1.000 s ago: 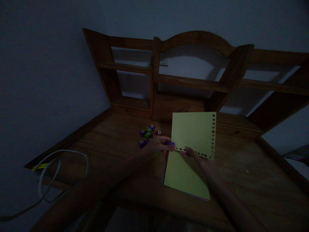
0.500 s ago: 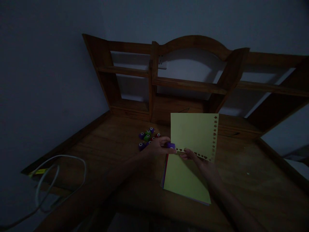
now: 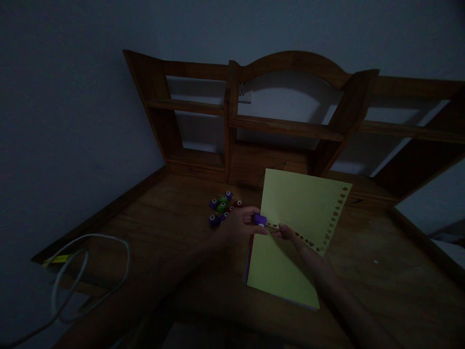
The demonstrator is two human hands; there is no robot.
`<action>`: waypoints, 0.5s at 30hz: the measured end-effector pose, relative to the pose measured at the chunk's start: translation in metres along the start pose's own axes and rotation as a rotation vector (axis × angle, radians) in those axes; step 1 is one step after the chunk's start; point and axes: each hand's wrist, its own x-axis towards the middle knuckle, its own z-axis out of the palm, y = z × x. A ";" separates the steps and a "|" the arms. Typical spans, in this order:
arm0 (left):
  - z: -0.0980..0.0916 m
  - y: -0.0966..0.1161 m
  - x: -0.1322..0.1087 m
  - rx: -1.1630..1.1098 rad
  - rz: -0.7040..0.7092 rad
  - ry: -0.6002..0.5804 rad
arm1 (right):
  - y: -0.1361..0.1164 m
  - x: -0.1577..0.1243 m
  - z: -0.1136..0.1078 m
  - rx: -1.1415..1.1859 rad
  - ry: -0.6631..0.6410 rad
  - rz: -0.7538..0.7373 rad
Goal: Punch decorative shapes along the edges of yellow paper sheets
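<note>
My left hand is closed around a small purple craft punch, which sits at the left end of the lower edge of a yellow sheet of paper. That edge and the right edge carry rows of punched shapes, such as hearts and stars. My right hand pinches the sheet by its lower edge, thumb on top. Beneath lies a stack of coloured paper with yellow uppermost. Left of my left hand stand several purple, green and red craft punches, some partly hidden by the hand.
A wooden shelf unit rises along the back of the wooden desk. On the left a white cable loops near a yellow label. A wall socket shows behind the shelf. A tiny pale scrap lies at right.
The yellow sheet has turned clockwise and shifted right, its right edge now slanting. My left hand and the purple punch have moved slightly right; both hands keep their holds.
</note>
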 end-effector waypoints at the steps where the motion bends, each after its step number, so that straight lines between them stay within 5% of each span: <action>1: 0.000 -0.001 0.000 0.008 0.011 -0.001 | 0.001 0.000 0.000 -0.003 0.008 -0.018; 15: 0.001 -0.006 -0.004 0.079 0.058 0.052 | 0.000 0.000 0.007 -0.034 0.001 -0.035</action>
